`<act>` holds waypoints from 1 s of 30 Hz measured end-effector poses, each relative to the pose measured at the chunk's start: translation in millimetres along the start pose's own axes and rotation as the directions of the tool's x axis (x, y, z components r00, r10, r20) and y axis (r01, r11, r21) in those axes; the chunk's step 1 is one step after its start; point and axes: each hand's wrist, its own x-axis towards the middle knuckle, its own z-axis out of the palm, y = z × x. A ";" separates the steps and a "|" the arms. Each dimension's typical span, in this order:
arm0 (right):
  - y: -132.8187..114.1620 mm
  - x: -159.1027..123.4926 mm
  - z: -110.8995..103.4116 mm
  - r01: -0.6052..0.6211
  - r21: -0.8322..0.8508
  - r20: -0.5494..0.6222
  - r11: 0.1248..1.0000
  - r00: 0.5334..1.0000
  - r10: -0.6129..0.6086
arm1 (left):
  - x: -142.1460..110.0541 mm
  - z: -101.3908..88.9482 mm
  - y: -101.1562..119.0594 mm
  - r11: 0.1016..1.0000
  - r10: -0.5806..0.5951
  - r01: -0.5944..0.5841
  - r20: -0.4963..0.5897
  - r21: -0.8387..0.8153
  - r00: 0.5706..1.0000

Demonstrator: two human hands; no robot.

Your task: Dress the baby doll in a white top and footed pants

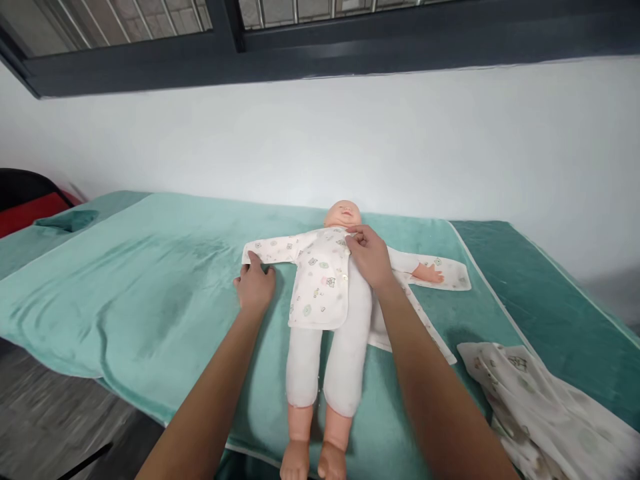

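Note:
A baby doll [329, 373] in white leggings lies on its back, its head toward the wall. A white printed baby shirt [320, 287] covers one side of its chest, with that arm's sleeve [280, 249] stretched out to the left. My left hand [256, 285] touches this sleeve's cuff, index finger on the cloth and thumb apart. At the doll's neck, my right hand [371, 257] pinches the shirt's front edge near the collar. The other half of the shirt lies spread beneath the doll. Its right-side sleeve [457, 275] lies flat under the doll's bare hand [429, 273].
Another printed white garment [545, 407] lies crumpled at the lower right. Green cloth [165, 280] covers the bed, which stands against a white wall [320, 147] below a dark window frame [425, 47]. A red and black item [30, 200] is at the far left.

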 end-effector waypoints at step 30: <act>76.5 -45.2 -104.9 -0.216 -0.194 -0.474 0.957 0.875 0.101 | -89.9 -12.2 -8.2 0.806 0.407 -0.296 0.117 -0.513 0.906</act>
